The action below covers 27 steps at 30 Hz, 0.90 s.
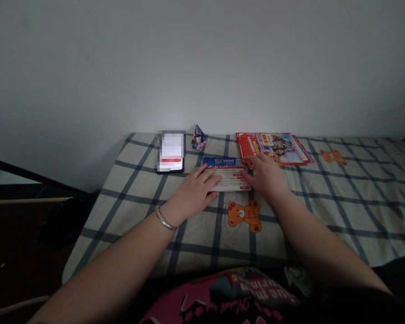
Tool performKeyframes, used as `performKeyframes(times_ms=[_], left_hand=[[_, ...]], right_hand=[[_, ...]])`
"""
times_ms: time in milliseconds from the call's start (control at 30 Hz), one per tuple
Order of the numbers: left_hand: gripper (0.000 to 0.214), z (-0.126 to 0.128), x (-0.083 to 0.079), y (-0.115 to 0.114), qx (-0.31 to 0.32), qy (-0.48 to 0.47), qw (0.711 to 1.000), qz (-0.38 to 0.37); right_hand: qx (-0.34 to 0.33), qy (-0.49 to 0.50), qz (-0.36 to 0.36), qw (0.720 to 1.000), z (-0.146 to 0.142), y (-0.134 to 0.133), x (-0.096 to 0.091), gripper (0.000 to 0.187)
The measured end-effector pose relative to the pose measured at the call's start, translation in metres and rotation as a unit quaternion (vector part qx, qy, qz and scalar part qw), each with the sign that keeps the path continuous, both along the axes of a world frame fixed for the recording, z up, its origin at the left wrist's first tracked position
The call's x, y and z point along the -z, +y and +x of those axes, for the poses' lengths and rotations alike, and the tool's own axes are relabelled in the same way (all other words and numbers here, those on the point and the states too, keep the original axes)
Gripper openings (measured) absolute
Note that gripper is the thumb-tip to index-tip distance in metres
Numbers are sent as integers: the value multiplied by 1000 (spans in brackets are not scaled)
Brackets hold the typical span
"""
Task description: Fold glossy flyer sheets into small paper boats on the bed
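A small leaflet (230, 175) with a blue top band and red-and-white print lies flat on the checked bedsheet (340, 202). My left hand (197, 189), with a silver bangle at the wrist, rests palm down on the leaflet's left edge, fingers stretched flat. Palm down too, my right hand (265, 174) presses on the leaflet's right edge with its fingers extended. Neither hand grips anything.
A phone (170, 152) with a lit screen lies to the left of the leaflet. A small folded paper shape (199, 137) stands behind it near the wall. A stack of red flyers (273, 146) lies to the right. The bed's left edge drops to a dark floor.
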<state>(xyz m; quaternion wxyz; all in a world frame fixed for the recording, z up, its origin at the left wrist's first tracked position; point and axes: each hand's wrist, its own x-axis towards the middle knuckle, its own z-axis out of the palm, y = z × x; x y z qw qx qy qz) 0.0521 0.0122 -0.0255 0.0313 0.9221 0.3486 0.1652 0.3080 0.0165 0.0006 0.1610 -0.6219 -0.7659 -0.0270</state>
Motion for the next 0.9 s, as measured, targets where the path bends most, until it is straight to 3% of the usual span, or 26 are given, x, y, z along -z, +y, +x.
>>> performKeyframes(times_ms=[100,200,500,900], left_hand=[[41,0,0,1,3,13,1000,-1],[35,2,-2,3,2,25,1000,7],[29,3,-7,0,25,64,997,45],[29,2,-10,-5,50,87,994,34]], right_hand=[[-21,-22,57,998,10,10,5,35],[-51,-39,46,997,13,20,12,37],[14,-70,0,997,9,31,19,36],[61,-101,35,992,5,25,20,34]])
